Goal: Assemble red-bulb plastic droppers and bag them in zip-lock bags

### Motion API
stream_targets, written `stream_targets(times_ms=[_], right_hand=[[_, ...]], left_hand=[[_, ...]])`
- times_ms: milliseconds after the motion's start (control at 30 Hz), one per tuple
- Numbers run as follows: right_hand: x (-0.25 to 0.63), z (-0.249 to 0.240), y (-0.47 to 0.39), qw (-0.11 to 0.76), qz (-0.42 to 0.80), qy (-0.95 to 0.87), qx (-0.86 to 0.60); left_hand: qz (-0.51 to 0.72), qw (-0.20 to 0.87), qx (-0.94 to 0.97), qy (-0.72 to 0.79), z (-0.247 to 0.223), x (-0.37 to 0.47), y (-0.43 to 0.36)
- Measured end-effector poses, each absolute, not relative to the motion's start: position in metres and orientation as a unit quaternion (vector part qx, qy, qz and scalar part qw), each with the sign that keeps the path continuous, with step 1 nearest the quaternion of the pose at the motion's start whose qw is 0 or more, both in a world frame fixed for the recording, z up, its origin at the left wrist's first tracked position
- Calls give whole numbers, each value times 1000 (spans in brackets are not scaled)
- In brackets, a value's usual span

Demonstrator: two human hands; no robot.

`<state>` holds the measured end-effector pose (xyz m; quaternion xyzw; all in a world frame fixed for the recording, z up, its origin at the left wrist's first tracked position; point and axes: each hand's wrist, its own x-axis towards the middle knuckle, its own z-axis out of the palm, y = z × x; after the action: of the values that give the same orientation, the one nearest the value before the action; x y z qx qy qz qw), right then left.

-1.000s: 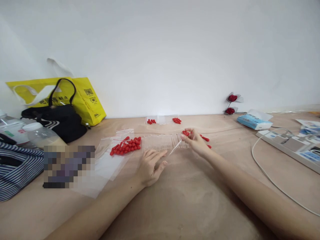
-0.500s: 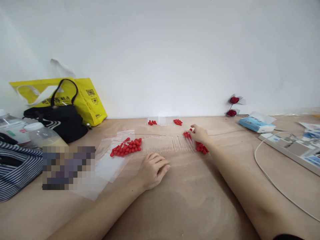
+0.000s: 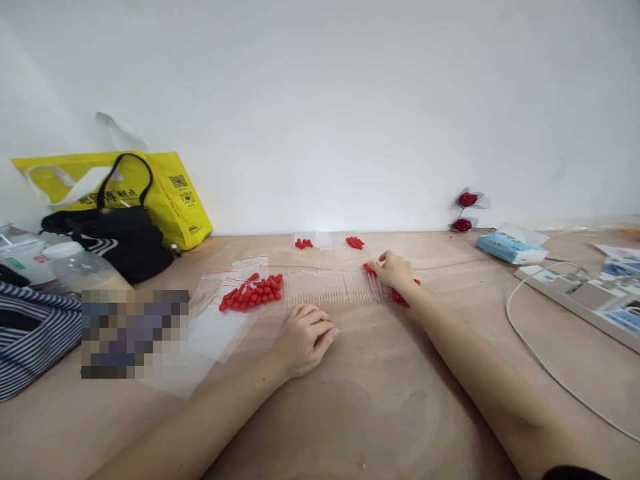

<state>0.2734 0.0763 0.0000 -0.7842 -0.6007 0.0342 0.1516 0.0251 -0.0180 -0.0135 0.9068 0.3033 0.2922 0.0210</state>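
My left hand (image 3: 307, 340) rests on the table, its fingers loosely bent and the thumb apart, holding nothing. Just beyond its fingertips lies a row of thin clear tubes (image 3: 320, 287) set side by side. At the row's right end my right hand (image 3: 393, 270) is closed in a pinch at a red rubber bulb (image 3: 373, 271); its fingers partly hide the hold. More red bulbs (image 3: 400, 297) lie under and beside that wrist. A larger heap of red teardrop-shaped bulbs (image 3: 253, 293) is at the row's left end, on clear zip bags (image 3: 210, 337).
Small bags with red bulbs (image 3: 355, 243) lie at the back by the wall. A yellow bag (image 3: 185, 200), a black bag (image 3: 125, 247) and a jar (image 3: 80, 270) crowd the left. Tissues (image 3: 513, 247), a power strip (image 3: 590, 303) and its cable are at right.
My right hand has moved slightly left and down over the red bulbs at the row's right end. My left hand stays in place. The view has shifted slightly.
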Motion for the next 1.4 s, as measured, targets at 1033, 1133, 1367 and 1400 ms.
stream_targets(times_ms=[1033,1133,1367,1400], right_hand=[[278,25,59,0,100,-585,-805],[275,25,56,-6,142,-591,-794],[271,25,51,-4,181,-581,-793],[270,24,51,-2,179,-577,-797]], left_hand=[[258,-151,768,566,4,-7,14],[212,-159,728,633,14,-23,28],[164,-153,723,654,15,-37,40],[165,-159,723,652,14,-38,41]])
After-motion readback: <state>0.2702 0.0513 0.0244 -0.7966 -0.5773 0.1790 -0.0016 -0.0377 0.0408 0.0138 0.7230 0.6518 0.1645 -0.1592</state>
